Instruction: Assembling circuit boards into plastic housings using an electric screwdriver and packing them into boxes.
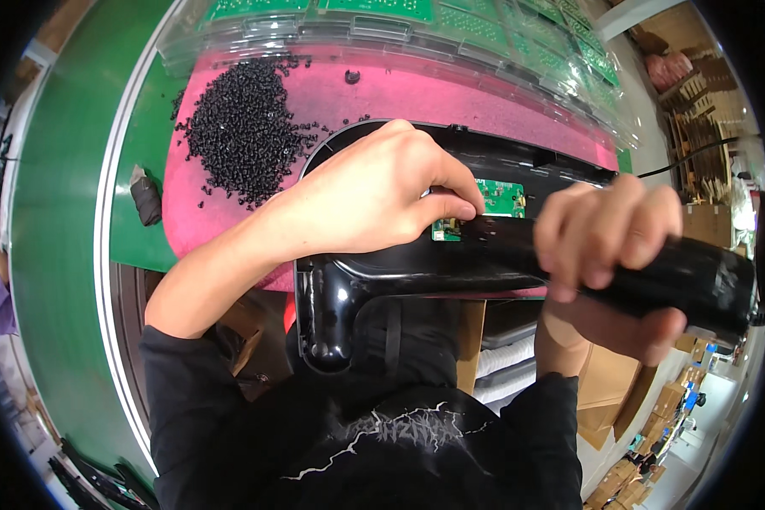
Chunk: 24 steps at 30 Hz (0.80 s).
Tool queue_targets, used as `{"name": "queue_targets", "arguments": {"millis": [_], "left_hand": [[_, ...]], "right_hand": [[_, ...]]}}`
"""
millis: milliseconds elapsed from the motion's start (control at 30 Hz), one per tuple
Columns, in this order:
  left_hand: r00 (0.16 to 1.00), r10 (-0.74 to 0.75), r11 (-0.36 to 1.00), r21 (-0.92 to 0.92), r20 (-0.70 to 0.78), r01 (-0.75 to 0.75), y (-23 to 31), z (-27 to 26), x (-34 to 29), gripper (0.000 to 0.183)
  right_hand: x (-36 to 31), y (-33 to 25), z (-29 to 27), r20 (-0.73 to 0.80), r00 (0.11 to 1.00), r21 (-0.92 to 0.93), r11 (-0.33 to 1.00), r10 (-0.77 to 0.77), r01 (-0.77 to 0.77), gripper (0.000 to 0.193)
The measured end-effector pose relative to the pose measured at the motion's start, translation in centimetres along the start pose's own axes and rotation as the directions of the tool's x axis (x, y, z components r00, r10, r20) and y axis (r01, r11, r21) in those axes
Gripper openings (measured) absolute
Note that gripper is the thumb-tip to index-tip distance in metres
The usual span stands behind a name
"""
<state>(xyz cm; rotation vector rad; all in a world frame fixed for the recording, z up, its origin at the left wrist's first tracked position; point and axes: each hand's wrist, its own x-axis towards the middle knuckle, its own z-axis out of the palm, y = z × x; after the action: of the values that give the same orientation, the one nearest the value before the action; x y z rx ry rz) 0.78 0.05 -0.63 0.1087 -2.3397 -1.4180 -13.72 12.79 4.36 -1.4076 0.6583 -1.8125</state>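
My right hand (pixel 608 246), smeared by motion, is wrapped round a thick black electric screwdriver (pixel 697 280). The tool lies slanted, its narrower end pointing left to the lower edge of a green circuit board (pixel 503 197). That board sits inside a glossy black plastic housing (pixel 416 268), which has a rounded leg sticking out at its near left. Over the housing, my left hand (pixel 399 191) has thumb and forefinger pinched together at the board, beside the tool's end. Whatever lies between those fingertips, if anything, is hidden. Part of the board is covered by my left hand and the tool.
A heap of small black screws (pixel 242 127) lies on the pink mat (pixel 331 102), at the far left. Clear plastic trays (pixel 357 42) with green boards line the back. A dark wrapped bundle (pixel 147 200) rests on the green tabletop (pixel 132 242). Cardboard boxes (pixel 608 387) stand below right.
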Motion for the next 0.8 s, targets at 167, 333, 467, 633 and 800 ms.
{"name": "queue_targets", "arguments": {"millis": [167,333,467,633,800], "left_hand": [[1.000,-0.005,0.999,-0.053,0.003,0.005,0.3,-0.1,0.0,0.011],[1.000,-0.019,0.998,-0.056,0.019,0.020,0.8,-0.4,0.2,0.010],[1.000,0.002,1.000,-0.014,0.014,-0.002,0.7,-0.4,0.3,0.012],[0.995,0.079,0.995,-0.066,0.054,-0.076,0.3,-0.1,0.3,0.013],[0.980,0.197,0.980,-0.032,0.028,-0.196,0.8,0.3,0.5,0.012]], "right_hand": [[0.1,-2.7,-0.5,-0.117,0.968,0.022,0.974,-0.222,0.226,0.042],[0.2,-2.7,0.1,-0.182,0.937,0.014,0.952,-0.298,0.305,0.041],[0.2,-2.4,0.3,-0.195,0.927,0.011,0.944,-0.321,0.329,0.041],[0.0,-2.3,0.1,-0.213,0.929,0.043,0.947,-0.304,0.320,0.041],[-0.7,-3.1,-0.5,-0.224,0.929,0.103,0.940,-0.296,0.325,0.038]]}}
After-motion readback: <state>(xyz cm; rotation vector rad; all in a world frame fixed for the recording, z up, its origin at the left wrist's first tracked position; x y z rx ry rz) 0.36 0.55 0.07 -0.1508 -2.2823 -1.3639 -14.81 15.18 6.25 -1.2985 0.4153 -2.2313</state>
